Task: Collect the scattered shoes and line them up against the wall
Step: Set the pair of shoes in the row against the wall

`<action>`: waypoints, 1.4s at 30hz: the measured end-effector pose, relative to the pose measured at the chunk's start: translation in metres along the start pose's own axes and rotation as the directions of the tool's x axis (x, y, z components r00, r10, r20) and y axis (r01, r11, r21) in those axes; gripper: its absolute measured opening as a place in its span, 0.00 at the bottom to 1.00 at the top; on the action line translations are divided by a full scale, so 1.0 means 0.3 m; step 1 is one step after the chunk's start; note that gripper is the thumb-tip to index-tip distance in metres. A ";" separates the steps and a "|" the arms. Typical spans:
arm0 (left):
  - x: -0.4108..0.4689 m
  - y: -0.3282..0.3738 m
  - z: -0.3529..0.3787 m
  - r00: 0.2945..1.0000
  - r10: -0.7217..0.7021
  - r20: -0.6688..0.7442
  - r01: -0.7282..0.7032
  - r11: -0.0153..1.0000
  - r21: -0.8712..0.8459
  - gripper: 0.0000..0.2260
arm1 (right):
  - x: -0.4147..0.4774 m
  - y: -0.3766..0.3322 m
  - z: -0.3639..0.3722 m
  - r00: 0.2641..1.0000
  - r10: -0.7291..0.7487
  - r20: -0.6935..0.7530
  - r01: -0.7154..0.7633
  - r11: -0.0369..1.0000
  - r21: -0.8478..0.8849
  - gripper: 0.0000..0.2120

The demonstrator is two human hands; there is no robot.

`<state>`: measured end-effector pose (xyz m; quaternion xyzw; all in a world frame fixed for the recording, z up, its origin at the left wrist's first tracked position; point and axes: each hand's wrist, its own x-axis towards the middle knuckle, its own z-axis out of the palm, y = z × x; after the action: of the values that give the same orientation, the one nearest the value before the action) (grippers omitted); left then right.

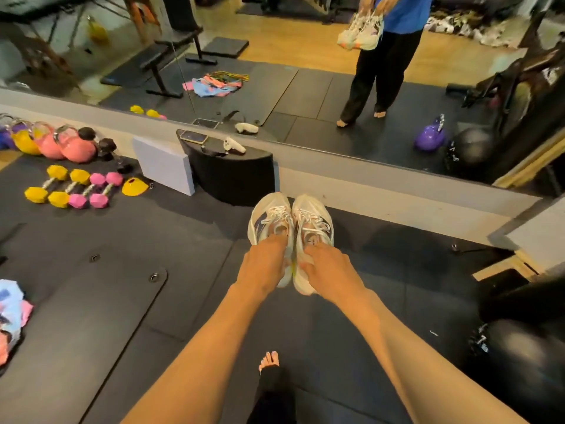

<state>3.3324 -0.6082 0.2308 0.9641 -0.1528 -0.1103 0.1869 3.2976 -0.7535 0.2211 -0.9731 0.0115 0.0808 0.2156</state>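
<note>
Two white laced sneakers hang side by side in the air in front of me, toes pointing toward the mirrored wall point(382, 194). My left hand point(264, 264) grips the heel opening of the left sneaker point(269, 215). My right hand point(328, 267) grips the heel opening of the right sneaker point(313, 218). The two shoes touch along their inner sides, above the black rubber floor point(183, 240). The mirror shows me holding the same pair point(360, 32).
A black half-round block point(232, 175) with a phone and a white controller stands at the wall left of the shoes, beside a grey foam block point(163, 166). Dumbbells point(73, 188) and kettlebells point(61, 145) lie far left. A black ball point(519, 356) sits right.
</note>
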 end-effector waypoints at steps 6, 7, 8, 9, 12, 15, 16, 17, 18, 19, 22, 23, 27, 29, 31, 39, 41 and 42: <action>0.488 -0.163 -0.003 0.993 0.006 0.122 -0.008 1.000 0.013 0.20 | 0.470 0.030 0.046 0.987 0.138 0.080 -0.140 0.990 0.029 0.14; 0.561 -0.183 0.000 0.990 0.002 0.142 -0.005 1.000 0.018 0.20 | 0.538 0.042 0.052 0.984 0.152 0.092 -0.154 0.988 0.022 0.15; 0.631 -0.200 0.005 0.986 -0.001 0.166 -0.003 1.000 0.024 0.20 | 0.604 0.058 0.059 0.980 0.168 0.105 -0.171 0.985 0.020 0.15; 0.700 -0.216 0.013 0.981 -0.004 0.195 -0.002 1.000 0.031 0.21 | 0.671 0.079 0.068 0.975 0.187 0.122 -0.191 0.981 0.024 0.15; 0.909 -0.266 0.065 0.955 -0.023 0.296 0.006 0.998 0.059 0.20 | 0.870 0.168 0.110 0.953 0.244 0.179 -0.256 0.966 0.047 0.15; 1.105 -0.323 0.152 0.926 -0.070 0.371 0.040 0.995 0.090 0.15 | 1.055 0.265 0.184 0.924 0.311 0.223 -0.334 0.940 0.074 0.17; 1.167 -0.343 0.191 0.917 -0.089 0.389 0.060 0.995 0.085 0.14 | 1.116 0.295 0.216 0.912 0.333 0.241 -0.360 0.929 0.081 0.17; 1.230 -0.362 0.237 0.913 -0.098 0.396 0.073 0.994 0.079 0.14 | 1.176 0.327 0.252 0.901 0.352 0.253 -0.384 0.919 0.090 0.17; 1.291 -0.379 0.287 0.913 -0.098 0.397 0.076 0.994 0.072 0.14 | 1.236 0.360 0.290 0.895 0.363 0.261 -0.397 0.913 0.093 0.17; 1.349 -0.397 0.342 0.912 -0.096 0.399 0.077 0.995 0.064 0.13 | 1.292 0.396 0.333 0.888 0.373 0.269 -0.409 0.907 0.095 0.16; 1.525 -0.474 0.526 0.910 -0.093 0.403 0.084 0.996 0.039 0.12 | 1.468 0.512 0.484 0.873 0.393 0.288 -0.434 0.896 0.092 0.14; 1.579 -0.506 0.592 0.906 -0.089 0.413 0.080 0.996 0.039 0.12 | 1.518 0.551 0.545 0.875 0.388 0.289 -0.429 0.899 0.093 0.12; 1.786 -0.668 0.872 0.914 -0.060 0.402 0.059 0.998 0.015 0.11 | 1.712 0.693 0.812 0.881 0.389 0.269 -0.439 0.885 0.158 0.05; 1.873 -0.751 1.014 0.919 -0.033 0.394 0.037 0.999 -0.003 0.10 | 1.803 0.759 0.950 0.879 0.407 0.251 -0.455 0.872 0.179 0.06; 1.953 -0.830 1.149 0.927 -0.003 0.374 0.012 1.000 -0.022 0.10 | 1.890 0.823 1.089 0.865 0.445 0.232 -0.487 0.855 0.179 0.06; 2.213 -1.040 1.514 0.916 0.008 0.401 0.000 1.000 -0.019 0.10 | 2.156 1.023 1.499 0.873 0.449 0.189 -0.473 0.874 0.108 0.05; 2.262 -1.069 1.559 0.915 0.001 0.402 -0.003 1.000 0.005 0.09 | 2.187 1.059 1.556 0.878 0.441 0.184 -0.463 0.882 0.092 0.04; 2.279 -1.081 1.577 0.914 -0.002 0.406 -0.007 1.000 0.022 0.09 | 2.196 1.073 1.579 0.878 0.442 0.183 -0.464 0.880 0.098 0.05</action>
<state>3.9220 -0.7058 -0.4317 0.9221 -0.1909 -0.3061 0.1401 3.8570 -0.8374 -0.4438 -0.9165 0.2281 0.2037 0.2580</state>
